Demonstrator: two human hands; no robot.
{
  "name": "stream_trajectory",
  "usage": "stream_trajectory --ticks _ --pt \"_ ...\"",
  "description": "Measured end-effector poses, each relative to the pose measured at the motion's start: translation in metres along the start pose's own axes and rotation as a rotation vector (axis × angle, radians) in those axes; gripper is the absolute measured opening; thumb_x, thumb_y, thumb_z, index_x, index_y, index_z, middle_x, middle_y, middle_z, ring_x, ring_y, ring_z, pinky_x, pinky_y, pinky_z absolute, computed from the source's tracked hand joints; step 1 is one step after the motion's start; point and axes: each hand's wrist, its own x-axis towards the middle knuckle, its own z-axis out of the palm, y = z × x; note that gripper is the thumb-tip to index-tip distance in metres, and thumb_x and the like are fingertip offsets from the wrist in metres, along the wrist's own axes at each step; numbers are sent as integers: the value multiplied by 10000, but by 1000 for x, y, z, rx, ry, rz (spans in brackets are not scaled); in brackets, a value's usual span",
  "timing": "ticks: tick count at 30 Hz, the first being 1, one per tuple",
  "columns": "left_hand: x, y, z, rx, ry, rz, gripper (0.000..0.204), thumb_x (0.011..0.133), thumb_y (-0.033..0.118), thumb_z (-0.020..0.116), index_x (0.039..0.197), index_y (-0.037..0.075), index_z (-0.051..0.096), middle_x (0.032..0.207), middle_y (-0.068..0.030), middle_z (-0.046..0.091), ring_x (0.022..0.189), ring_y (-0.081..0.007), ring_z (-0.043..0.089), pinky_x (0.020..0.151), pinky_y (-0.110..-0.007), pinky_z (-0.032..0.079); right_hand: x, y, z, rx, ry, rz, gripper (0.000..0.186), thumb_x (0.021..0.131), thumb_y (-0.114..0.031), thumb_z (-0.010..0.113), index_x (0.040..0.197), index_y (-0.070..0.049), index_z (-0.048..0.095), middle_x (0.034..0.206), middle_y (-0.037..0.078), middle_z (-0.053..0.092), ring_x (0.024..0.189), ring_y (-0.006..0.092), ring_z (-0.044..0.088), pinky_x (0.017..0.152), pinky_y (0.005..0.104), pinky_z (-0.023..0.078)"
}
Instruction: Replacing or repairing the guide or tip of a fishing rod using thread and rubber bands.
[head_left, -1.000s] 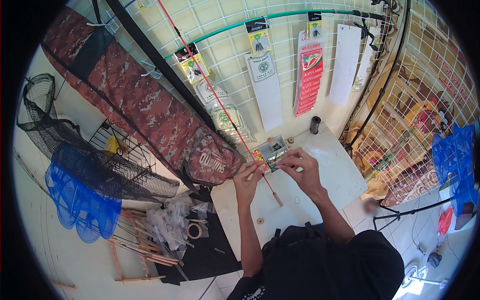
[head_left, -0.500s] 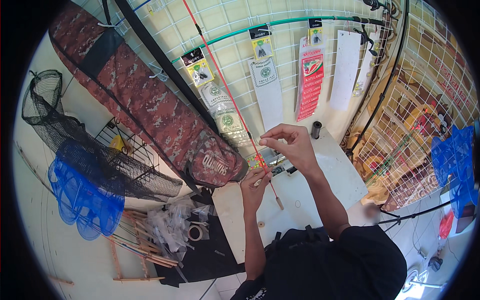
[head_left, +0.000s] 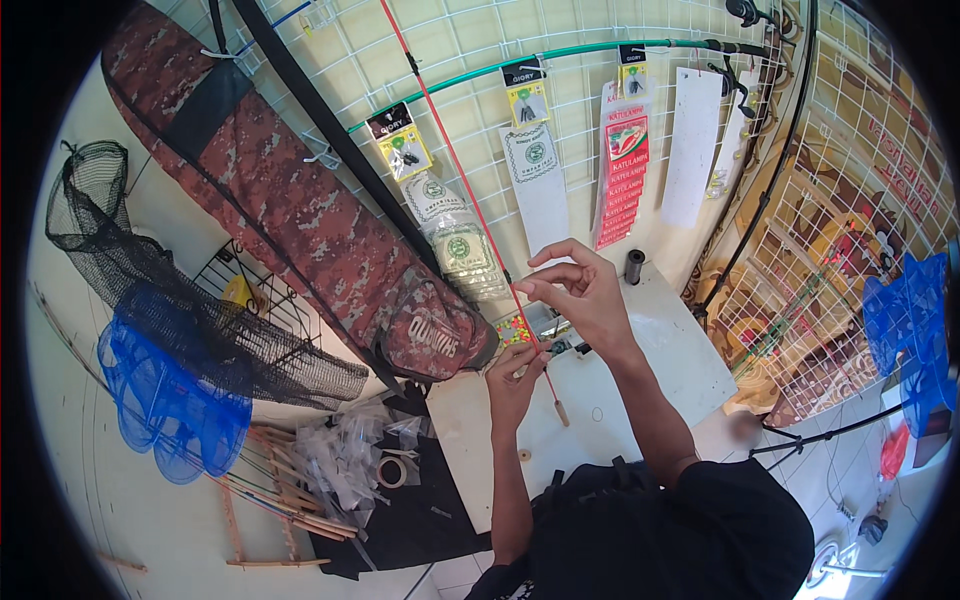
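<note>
Lettered red packets hang far. The left hand pinches a slender red fishing rod; the right hand is half-open beside it.

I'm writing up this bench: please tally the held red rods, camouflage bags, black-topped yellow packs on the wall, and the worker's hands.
Red rod: 1
Camouflage bag: 1
Black-topped yellow packs: 3
Left hand and right hand: 2
Total: 7
</note>
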Motion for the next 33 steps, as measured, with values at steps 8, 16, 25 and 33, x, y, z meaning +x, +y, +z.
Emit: stream_trajectory --ticks 8,16,25,33 --pt "2 -5 -1 -20 -12 -1 227 868 57 680 1093 32 702 1031 -52 607 912 -103 585 749 -230 513 -1 11 5 -183 161 -235 272 782 -93 770 945 -20 565 773 96 725 759 68 671 650 200 470" --pt "1 -2 1 -24 -18 -14 223 868 48 678 1088 27 702 1029 -51 616 910 -102 589 748 -229 517 0 11 6 -251 190 -318 294 762 -110 788 917 -39 549 762 82 727 749 100 693 636 223 477" --pt "2 -2 1 -24 -22 -1 216 869 44 674 1082 32 705 1029 -52 620 899 -102 595 751 -229 525 -4 -17 8 -582 120 -323 318 780 -112 760 944 -43 498 782 93 695 815 233 712 672 314 502" --pt "3 -3 4 -11 -20 12 208 863 35 677 1068 23 709 1003 -58 635 906 -113 600 766 -245 525 1 -36 6 -697 14 -251 302 810 -100 721 947 -53 456 758 123 681 807 324 662 691 391 469"
